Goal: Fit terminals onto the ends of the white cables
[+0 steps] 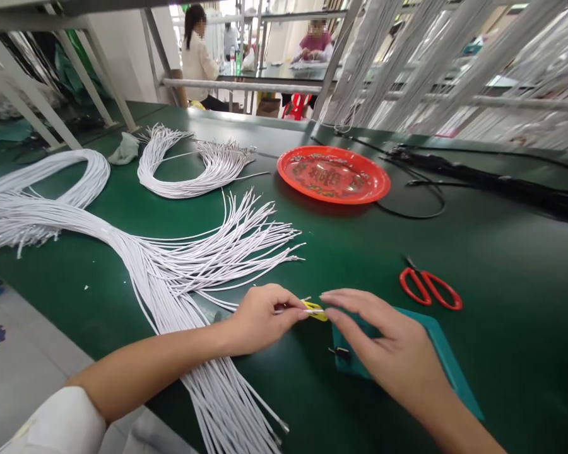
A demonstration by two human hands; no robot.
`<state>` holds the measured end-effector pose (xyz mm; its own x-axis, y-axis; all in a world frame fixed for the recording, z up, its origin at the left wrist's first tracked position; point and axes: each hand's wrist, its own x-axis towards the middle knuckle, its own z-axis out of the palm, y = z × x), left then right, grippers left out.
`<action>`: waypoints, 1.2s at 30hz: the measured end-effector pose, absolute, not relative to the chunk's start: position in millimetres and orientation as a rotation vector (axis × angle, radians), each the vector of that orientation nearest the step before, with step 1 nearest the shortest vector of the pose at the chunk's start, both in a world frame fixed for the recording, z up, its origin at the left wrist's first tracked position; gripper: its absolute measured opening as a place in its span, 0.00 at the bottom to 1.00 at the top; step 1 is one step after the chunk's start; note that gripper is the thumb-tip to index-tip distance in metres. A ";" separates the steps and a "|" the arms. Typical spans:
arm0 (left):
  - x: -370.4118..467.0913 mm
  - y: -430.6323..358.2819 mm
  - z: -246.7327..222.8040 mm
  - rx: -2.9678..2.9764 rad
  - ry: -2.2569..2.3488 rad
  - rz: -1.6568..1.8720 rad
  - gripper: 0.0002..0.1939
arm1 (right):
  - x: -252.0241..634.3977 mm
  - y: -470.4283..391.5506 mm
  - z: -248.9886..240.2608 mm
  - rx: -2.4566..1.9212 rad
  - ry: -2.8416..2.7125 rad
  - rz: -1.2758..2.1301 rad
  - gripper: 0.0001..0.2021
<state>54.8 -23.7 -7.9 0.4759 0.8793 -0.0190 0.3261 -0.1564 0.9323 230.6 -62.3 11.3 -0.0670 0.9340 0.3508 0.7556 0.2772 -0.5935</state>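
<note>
My left hand (265, 318) pinches a thin white cable (315, 311) close to its end, thumb and forefinger closed on it. My right hand (383, 340) is at the cable's tip, its thumb and forefinger apart; whether the thumb touches the tip is hard to tell. Just behind the tip shows a small yellow part (320, 316). Under my right hand lies a flat teal object (447, 359), mostly covered, with a small black piece (341, 352) at its near left. A large bundle of white cables (146, 271) fans out beneath and beyond my left forearm.
Red-handled scissors (430, 287) lie beyond my right hand. Farther back are a red oval tray (334, 195), a curved bundle of white cables (180, 186) and black cables (483, 173). White strands hang from a rack (407, 69) at upper right. Two people sit in the background.
</note>
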 end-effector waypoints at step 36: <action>51.8 -26.4 -24.6 1.341 1.008 0.964 0.09 | 182.1 -55.3 -18.3 -1.342 -1.931 -0.542 0.03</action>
<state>51.8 -26.4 -24.6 0.2955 0.9552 -0.0183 0.0238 0.0118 0.9996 182.1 -55.3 -18.3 -0.2061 0.6276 0.7508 0.9265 0.3720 -0.0567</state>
